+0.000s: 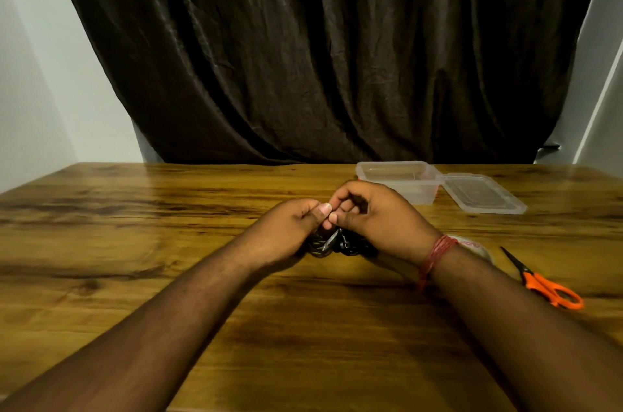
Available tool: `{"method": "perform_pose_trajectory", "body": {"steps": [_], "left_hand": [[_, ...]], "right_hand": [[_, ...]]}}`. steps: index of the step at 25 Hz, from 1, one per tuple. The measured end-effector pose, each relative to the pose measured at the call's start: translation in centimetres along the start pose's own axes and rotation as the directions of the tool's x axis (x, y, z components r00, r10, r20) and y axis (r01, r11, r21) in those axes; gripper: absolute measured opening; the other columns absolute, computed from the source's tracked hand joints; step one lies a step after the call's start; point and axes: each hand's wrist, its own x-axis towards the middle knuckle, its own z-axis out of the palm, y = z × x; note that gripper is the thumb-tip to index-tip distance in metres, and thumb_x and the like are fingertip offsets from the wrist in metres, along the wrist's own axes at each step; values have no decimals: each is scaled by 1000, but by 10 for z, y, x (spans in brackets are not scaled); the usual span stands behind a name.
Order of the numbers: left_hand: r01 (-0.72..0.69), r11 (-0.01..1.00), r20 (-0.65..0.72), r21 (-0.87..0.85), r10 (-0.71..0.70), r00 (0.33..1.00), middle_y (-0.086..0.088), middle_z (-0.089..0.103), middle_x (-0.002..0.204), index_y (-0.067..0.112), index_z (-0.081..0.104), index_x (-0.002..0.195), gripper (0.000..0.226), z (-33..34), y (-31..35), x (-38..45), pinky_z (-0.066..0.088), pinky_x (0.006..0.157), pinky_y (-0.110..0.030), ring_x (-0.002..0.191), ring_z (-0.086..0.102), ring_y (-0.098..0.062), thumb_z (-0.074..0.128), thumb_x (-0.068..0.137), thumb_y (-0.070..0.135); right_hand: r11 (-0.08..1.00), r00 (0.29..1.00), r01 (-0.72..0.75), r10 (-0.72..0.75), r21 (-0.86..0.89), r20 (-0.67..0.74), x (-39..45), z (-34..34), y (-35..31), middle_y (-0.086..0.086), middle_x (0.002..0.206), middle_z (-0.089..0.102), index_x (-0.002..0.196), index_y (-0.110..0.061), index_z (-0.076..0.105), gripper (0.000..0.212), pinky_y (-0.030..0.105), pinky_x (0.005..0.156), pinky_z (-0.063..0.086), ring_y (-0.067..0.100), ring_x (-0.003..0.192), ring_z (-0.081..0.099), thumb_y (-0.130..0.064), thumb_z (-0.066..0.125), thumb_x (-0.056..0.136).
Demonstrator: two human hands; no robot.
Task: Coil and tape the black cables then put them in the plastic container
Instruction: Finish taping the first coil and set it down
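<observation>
A bundle of coiled black cables (340,244) sits low between two hands above a wooden table (168,243), mostly hidden beneath the curled fingers. The left hand (286,229) grips the coil from its side; the right hand (374,216) pinches at its top, thumbs meeting. Just behind stands an open plastic container (397,179), its lid (482,192) alongside. Orange scissors (542,283) lie right.
</observation>
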Motion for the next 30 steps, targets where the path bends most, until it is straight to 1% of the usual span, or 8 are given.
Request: {"method": "perform_pose_trajectory", "body": {"steps": [3, 6, 9, 11, 14, 19, 25, 30], "left_hand": [[-51, 997, -27, 51, 52, 998, 12, 66, 66, 15, 65, 84, 28, 1, 6, 1, 44, 58, -13, 62, 58, 4, 46, 102, 23], [-68, 994, -53, 86, 73, 996, 14, 66, 68, 18, 65, 87, 24, 3, 6, 1, 45, 62, -14, 66, 58, 6, 47, 102, 23], [-83, 984, -70, 158, 95, 993, 15, 68, 79, 23, 66, 97, 15, -2, 5, 2, 47, 67, -12, 75, 62, 6, 51, 100, 23], [-80, 992, -97, 94, 89, 991, 7, 69, 87, 20, 65, 104, 12, -5, 3, 4, 49, 73, -16, 81, 64, 1, 55, 98, 19], [-80, 991, -125, -103, 67, 990, -1, 65, 85, 13, 59, 105, 10, -5, 3, 2, 48, 78, -24, 81, 62, -6, 56, 96, 9], [-174, 982, -89, -74, 167, 982, 0, 59, 78, 8, 54, 102, 8, -4, 8, 1, 46, 65, -14, 71, 56, -2, 50, 98, 2], [-33, 919, -58, -394, 11, 998, -3, 62, 74, 15, 54, 104, 10, -5, 9, 1, 51, 60, -25, 69, 58, -11, 48, 99, 9], [-2, 909, -48, -417, -20, 999, -4, 66, 79, 15, 56, 103, 14, -7, 5, 3, 53, 63, -23, 77, 65, -13, 41, 103, 17]], "right_hand": [[1000, 997, 21, -21, -10, -72, 1, 1, 0, 11, 81, 69, 88, -20, 68, 12, 44, 70, 55, 21, 72, 61, -8, 69, 88], [999, 992, 18, -13, 38, -123, 3, 2, 4, 8, 76, 65, 85, -21, 67, 14, 34, 62, 49, 15, 68, 57, -7, 69, 87], [999, 987, 5, 4, 54, -158, 6, 3, 12, -10, 67, 58, 83, -24, 67, 15, 24, 56, 45, 5, 61, 51, -10, 71, 85], [997, 983, -7, 22, 79, -182, 8, 5, 17, -12, 66, 57, 84, -25, 68, 13, 25, 56, 44, 5, 60, 50, -13, 72, 84], [990, 970, -22, 55, 140, -235, 12, 6, 23, -5, 69, 58, 84, -26, 67, 9, 32, 57, 45, 12, 61, 50, -19, 72, 81], [985, 963, -24, 69, 173, -262, 13, 8, 25, 1, 69, 59, 83, -26, 67, 9, 37, 58, 47, 18, 61, 52, -26, 73, 76], [983, 954, -11, 66, 185, -293, 11, 11, 22, -3, 67, 60, 81, -25, 66, 9, 32, 55, 50, 14, 57, 55, -18, 72, 81], [986, 948, -10, 61, 164, -312, 10, 10, 21, -2, 71, 58, 80, -24, 65, 12, 37, 61, 50, 15, 64, 54, -14, 71, 84]]}}
